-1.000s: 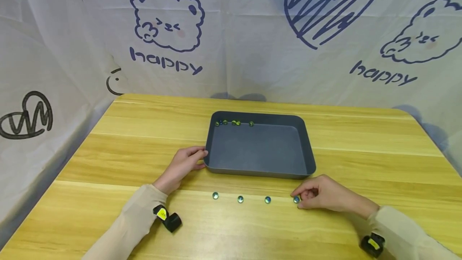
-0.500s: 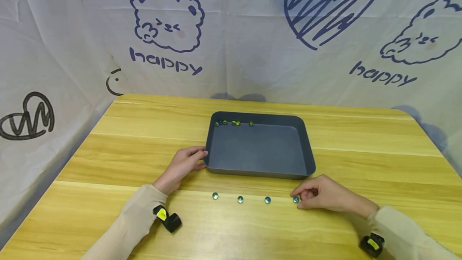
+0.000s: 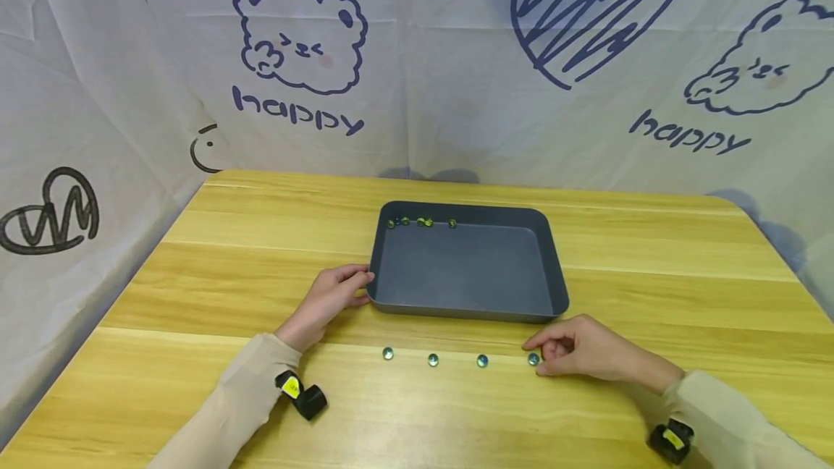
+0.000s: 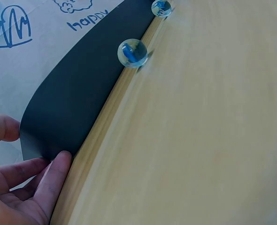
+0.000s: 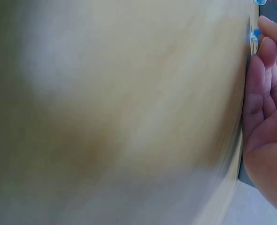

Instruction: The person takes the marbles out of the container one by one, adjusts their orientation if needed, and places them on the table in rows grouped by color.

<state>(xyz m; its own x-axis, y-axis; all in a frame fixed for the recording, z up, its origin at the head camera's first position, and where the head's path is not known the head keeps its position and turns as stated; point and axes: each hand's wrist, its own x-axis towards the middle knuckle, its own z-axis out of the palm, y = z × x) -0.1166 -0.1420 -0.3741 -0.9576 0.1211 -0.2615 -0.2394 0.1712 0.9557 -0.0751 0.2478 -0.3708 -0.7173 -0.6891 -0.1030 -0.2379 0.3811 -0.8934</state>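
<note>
In the head view my left hand (image 3: 329, 302) holds the near left corner of a dark grey baking tray (image 3: 469, 315). The left wrist view shows its fingers (image 4: 58, 173) against the tray's outer wall. My right hand (image 3: 583, 349) pinches a clear glass marble with blue inside (image 3: 533, 359) on the table, between thumb and index finger. Three similar marbles, left (image 3: 388, 353), middle (image 3: 433, 360) and right (image 3: 482, 360), continue the row leftward in front of the tray. In the right wrist view, my fingertips partly hide the pinched marble (image 5: 256, 34).
Several marbles, mostly yellow-green, lie along the far wall inside the tray, such as one green marble (image 3: 452, 224). Under everything is a wooden table (image 3: 195, 266). A white cloth with drawings (image 3: 443, 93) hangs behind it.
</note>
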